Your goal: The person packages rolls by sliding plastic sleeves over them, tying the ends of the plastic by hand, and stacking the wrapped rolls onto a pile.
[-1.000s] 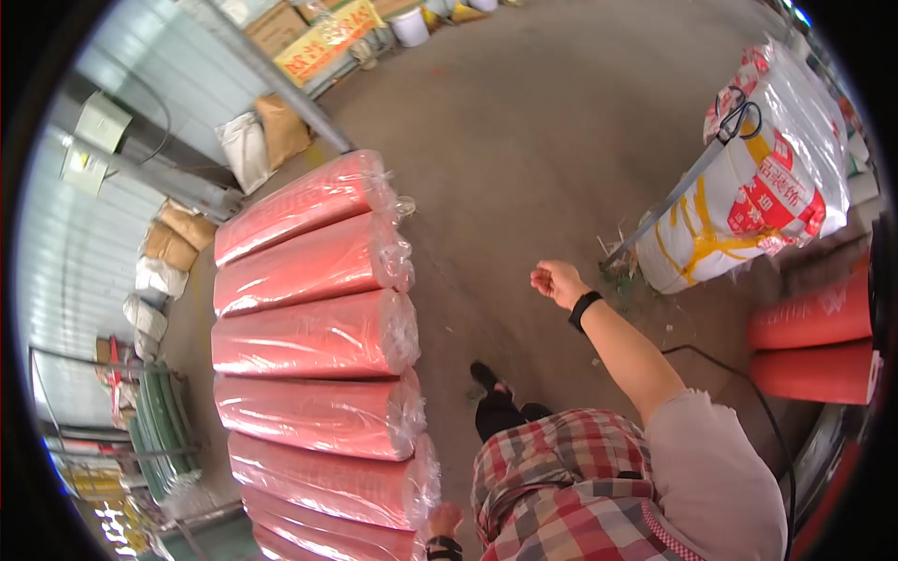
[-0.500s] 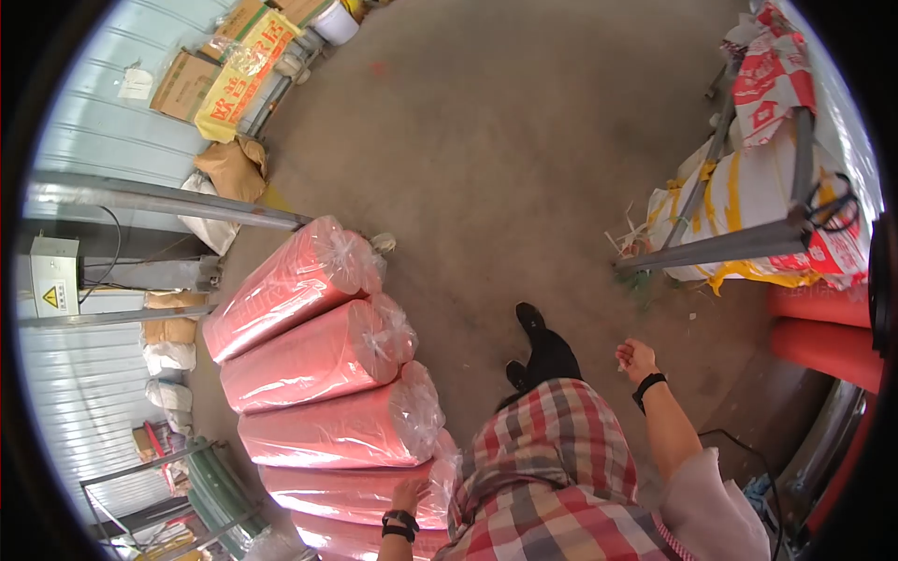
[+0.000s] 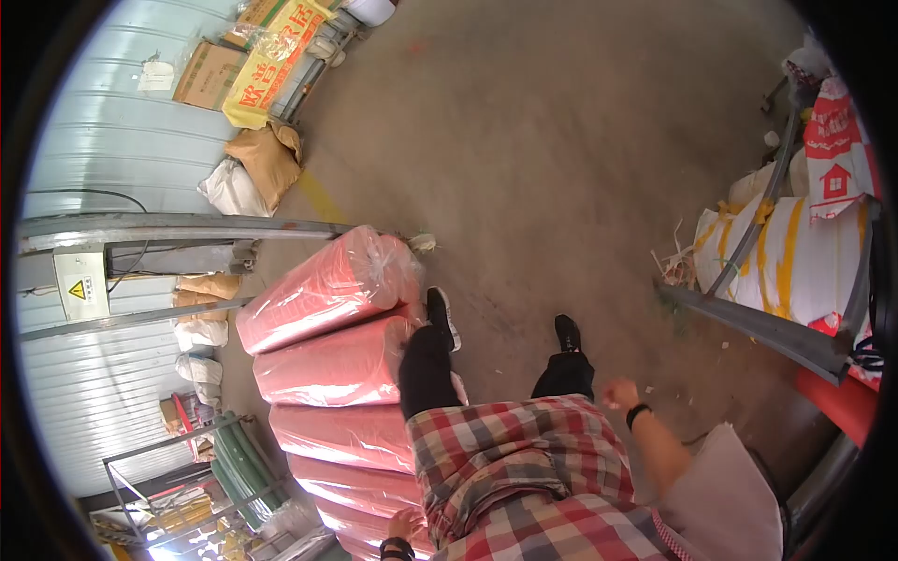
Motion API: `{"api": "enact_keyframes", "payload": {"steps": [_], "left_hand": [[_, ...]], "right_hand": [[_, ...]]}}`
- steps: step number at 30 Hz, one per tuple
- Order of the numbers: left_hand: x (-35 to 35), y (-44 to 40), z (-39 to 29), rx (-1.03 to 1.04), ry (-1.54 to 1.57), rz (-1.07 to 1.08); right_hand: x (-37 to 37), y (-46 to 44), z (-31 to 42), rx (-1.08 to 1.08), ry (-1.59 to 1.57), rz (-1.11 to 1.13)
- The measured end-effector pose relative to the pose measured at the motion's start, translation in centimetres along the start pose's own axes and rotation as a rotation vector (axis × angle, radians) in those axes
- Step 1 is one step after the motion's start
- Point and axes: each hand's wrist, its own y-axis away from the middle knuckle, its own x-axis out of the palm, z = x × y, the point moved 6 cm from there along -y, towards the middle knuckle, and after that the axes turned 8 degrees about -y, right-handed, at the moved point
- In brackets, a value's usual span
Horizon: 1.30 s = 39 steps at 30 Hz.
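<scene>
My left hand (image 3: 404,525), with a dark band at its wrist, is at the lower middle of the view with its fingers stretched out. It is over or beside the near end of the stacked red rolls (image 3: 327,363), which are wrapped in clear plastic; whether it touches them I cannot tell. My right hand (image 3: 619,395) hangs over the floor to the right of my checked apron (image 3: 524,449). Its fingers are smeared by motion, and nothing nameable shows in them. A dark band circles this wrist too.
A metal rack (image 3: 767,327) holds white bundles with yellow straps (image 3: 786,252) on the right. Metal posts (image 3: 187,226) run beside the rolls on the left. Brown and white sacks (image 3: 262,168), cartons (image 3: 208,75) and green rolls (image 3: 245,467) line the wall. Concrete floor (image 3: 524,168) stretches ahead.
I have stepped forward along the rolls; my feet are now farther apart, one beside the rolls' ends. The rolls and racks have shifted in view. My right hand has swung lower.
</scene>
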Motion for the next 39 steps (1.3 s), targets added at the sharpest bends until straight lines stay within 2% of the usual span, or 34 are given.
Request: {"api": "enact_keyframes", "payload": {"steps": [1, 2, 3, 5, 9, 11, 12, 14, 16, 18, 19, 20, 21, 22, 23, 25, 26, 27, 28, 30, 31, 32, 33, 34, 35, 36, 37, 39], "left_hand": [[0.0, -0.1, -0.7, -0.002, -0.001, -0.055], [-0.1, -1.9, -0.1, -0.023, 0.102, 0.014], [0.5, -2.0, -1.1, -0.019, 0.13, 0.016], [2.7, -2.0, -3.1, 0.161, 0.096, 0.147], [5.3, -2.8, -5.6, 0.187, -0.033, 0.067], [6.5, -3.9, -6.5, 0.162, -0.02, 0.099], [6.9, -4.5, -7.1, 0.159, -0.012, 0.122], [7.8, -5.3, -8.3, 0.166, -0.001, 0.176], [8.6, -6.0, -10.1, 0.17, 0.014, 0.235], [9.5, -7.2, -12.7, 0.155, 0.078, 0.261], [9.8, -8.1, -14.1, 0.11, 0.157, 0.207], [10.0, -10.7, -15.1, 0.201, 0.32, 0.379], [10.2, -14.1, -15.7, 0.284, 0.479, 0.557], [10.2, -18.4, -16.0, 0.286, 0.455, 0.579], [10.7, -23.6, -16.9, 0.263, 0.236, 0.46], [12.4, -27.4, -19.4, 0.246, 0.019, 0.376], [12.6, -27.2, -22.6, 0.597, -0.498, 0.315], [13.0, -26.5, -24.7, 0.697, -0.655, 0.257], [13.7, -25.7, -26.5, 0.718, -0.719, 0.236], [16.0, -24.2, -29.0, 0.703, -0.756, 0.28], [17.4, -23.0, -30.3, 0.707, -0.788, 0.294], [18.9, -21.5, -31.2, 0.736, -0.85, 0.31], [20.9, -19.7, -32.0, 0.795, -0.932, 0.325], [22.9, -17.6, -32.5, 0.866, -1.023, 0.342], [25.1, -15.4, -32.9, 0.948, -1.116, 0.366], [27.5, -12.7, -32.9, 1.046, -1.209, 0.4], [30.0, -9.9, -32.6, 1.15, -1.3, 0.444], [35.4, -3.3, -31.6, 1.396, -1.461, 0.557]], "right_hand": [[0.3, 0.7, -1.9, -0.256, 0.701, 0.238], [0.4, 2.1, -3.8, -0.679, 1.327, 0.297], [0.2, 2.2, -4.0, -0.685, 1.325, 0.282], [-0.9, 3.5, -5.1, -0.539, 1.448, 0.271], [-4.1, 6.8, -5.7, -0.204, 1.7, 0.246], [-5.0, 5.9, -4.5, -0.261, 1.661, 0.197], [-5.1, 5.1, -3.4, -0.324, 1.119, 0.175], [-5.0, 4.9, -2.4, -0.366, 0.573, 0.142], [-3.8, 8.4, 2.9, 0.164, -0.09, -0.297], [-2.8, 8.3, 3.2, 0.174, -0.109, -0.34], [-2.1, 8.4, 3.3, 0.18, -0.136, -0.382], [-1.0, 9.0, 4.2, 0.174, -0.153, -0.396], [0.1, 10.2, 6.2, 0.045, 0.057, -0.409], [1.5, 11.1, 7.4, -0.078, 0.264, -0.423], [1.7, 10.8, 5.9, -0.086, 0.24, -0.459], [0.2, 10.4, 2.3, -0.162, 0.381, -0.481], [0.7, 12.2, 2.2, -0.17, 0.371, -0.538], [1.5, 13.7, 1.0, -0.112, 0.338, -0.548], [1.8, 14.9, 0.0, -0.071, 0.287, -0.572], [2.6, 17.4, -0.9, -0.048, 0.381, -0.567], [2.1, 17.4, -3.4, -0.079, 0.341, -0.584], [2.6, 19.6, -2.8, -0.024, 0.258, -0.625], [1.8, 18.9, -5.7, -0.097, 0.326, -0.652], [2.3, 22.1, -4.1, -0.045, 0.185, -0.709], [1.6, 21.4, -7.4, -0.071, 0.147, -0.758], [1.5, 23.9, -7.0, 0.029, -0.016, -0.803], [0.6, 24.3, -9.3, 0.053, -0.041, -0.876], [-1.3, 24.7, -14.4, 0.172, -0.322, -0.841]]}}
